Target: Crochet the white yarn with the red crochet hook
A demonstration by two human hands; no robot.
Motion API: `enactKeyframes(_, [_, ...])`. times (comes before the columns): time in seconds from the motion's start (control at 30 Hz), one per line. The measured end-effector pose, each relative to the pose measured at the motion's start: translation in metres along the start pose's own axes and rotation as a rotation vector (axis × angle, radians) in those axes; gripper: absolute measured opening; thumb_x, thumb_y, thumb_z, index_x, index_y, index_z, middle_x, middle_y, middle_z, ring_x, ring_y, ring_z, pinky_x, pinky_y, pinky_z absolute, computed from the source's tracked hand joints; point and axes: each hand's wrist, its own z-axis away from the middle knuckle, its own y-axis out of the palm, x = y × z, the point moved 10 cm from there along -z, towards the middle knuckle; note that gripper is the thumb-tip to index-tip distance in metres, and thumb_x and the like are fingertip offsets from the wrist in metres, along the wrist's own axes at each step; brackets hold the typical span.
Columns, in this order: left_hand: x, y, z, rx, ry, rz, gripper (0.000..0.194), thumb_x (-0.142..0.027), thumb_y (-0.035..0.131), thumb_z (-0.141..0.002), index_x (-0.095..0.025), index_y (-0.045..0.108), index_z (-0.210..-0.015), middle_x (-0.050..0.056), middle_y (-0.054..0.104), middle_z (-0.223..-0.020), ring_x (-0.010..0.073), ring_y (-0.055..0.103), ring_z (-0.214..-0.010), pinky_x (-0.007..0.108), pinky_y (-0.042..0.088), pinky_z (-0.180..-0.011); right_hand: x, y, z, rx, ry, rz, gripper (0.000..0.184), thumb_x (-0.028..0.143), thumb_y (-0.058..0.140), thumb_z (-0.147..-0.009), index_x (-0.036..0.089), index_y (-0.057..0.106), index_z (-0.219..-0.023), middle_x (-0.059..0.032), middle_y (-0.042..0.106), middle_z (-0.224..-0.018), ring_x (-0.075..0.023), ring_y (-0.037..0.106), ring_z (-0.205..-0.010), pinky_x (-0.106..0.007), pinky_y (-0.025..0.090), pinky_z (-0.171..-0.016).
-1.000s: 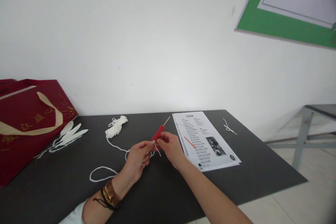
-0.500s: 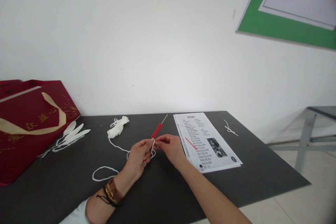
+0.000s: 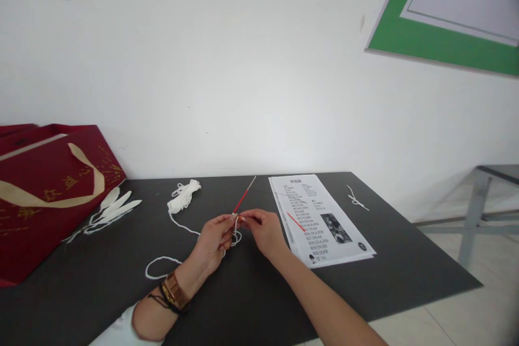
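My left hand is closed, its thumb and forefinger pinched on white yarn at the lower end of a crochet hook. The hook has a red handle and a thin metal shaft that slants up and away to the right. Touching it from the other side, my right hand pinches a small orange-red thing, too small to name. Loops of white yarn hang around my left fingers. A strand runs back to the skein of white yarn, and another loop lies by my left wrist.
Printed pattern sheets lie on the dark table at right, with a thin red stick on them. Beyond is a small knotted white string. At left are white leaf-shaped pieces and a dark red gift bag.
The hook has turned, so its red handle looks thinner, and its tip has shifted slightly left. Both hands keep nearly the same place and pinch. The view has moved a little.
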Motion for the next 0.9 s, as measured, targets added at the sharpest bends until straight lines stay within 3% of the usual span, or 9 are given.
enactKeyframes(0.13, [-0.002,0.0,0.0,-0.002,0.016,-0.03,0.024,-0.031,0.073,-0.063,-0.012,0.059,-0.067,-0.008,0.041,-0.045,-0.0002,0.019,-0.034,0.016,0.013,-0.032,0.0,0.0,-0.001,0.012,0.009,0.034,0.014,0.026,0.055,-0.08,0.018,0.067,-0.079,-0.0028,0.067,-0.075,-0.0159,0.064,-0.062,-0.025,0.05,-0.055])
enactKeyframes(0.33, [-0.005,0.0,0.001,-0.021,0.081,-0.141,0.03,-0.039,0.072,-0.064,-0.014,0.056,-0.062,-0.01,0.033,-0.039,0.0019,0.02,-0.033,0.017,0.015,-0.033,0.007,0.0,0.001,-0.001,-0.001,0.11,0.014,0.023,0.052,-0.082,0.019,0.058,-0.07,0.0028,0.055,-0.059,-0.0123,0.052,-0.055,-0.023,0.041,-0.053])
enactKeyframes(0.7, [-0.038,-0.001,0.012,-0.198,0.424,-0.502,0.018,-0.033,0.069,-0.067,-0.018,0.062,-0.059,-0.002,0.053,-0.051,0.0118,0.041,-0.047,0.022,0.029,-0.046,0.005,-0.002,0.002,-0.074,0.047,0.128,0.013,0.018,0.047,-0.08,0.019,0.052,-0.068,0.0033,0.052,-0.063,-0.0131,0.048,-0.059,-0.025,0.036,-0.057])
enactKeyframes(0.9, [-0.044,0.006,0.02,-0.22,0.492,-0.597,0.012,-0.026,0.066,-0.069,-0.021,0.063,-0.058,-0.001,0.054,-0.052,0.014,0.044,-0.05,0.023,0.03,-0.05,-0.001,-0.002,0.0,-0.085,0.091,0.075,0.014,0.02,0.05,-0.079,0.019,0.054,-0.066,0.002,0.055,-0.062,-0.0135,0.051,-0.059,-0.025,0.038,-0.056])
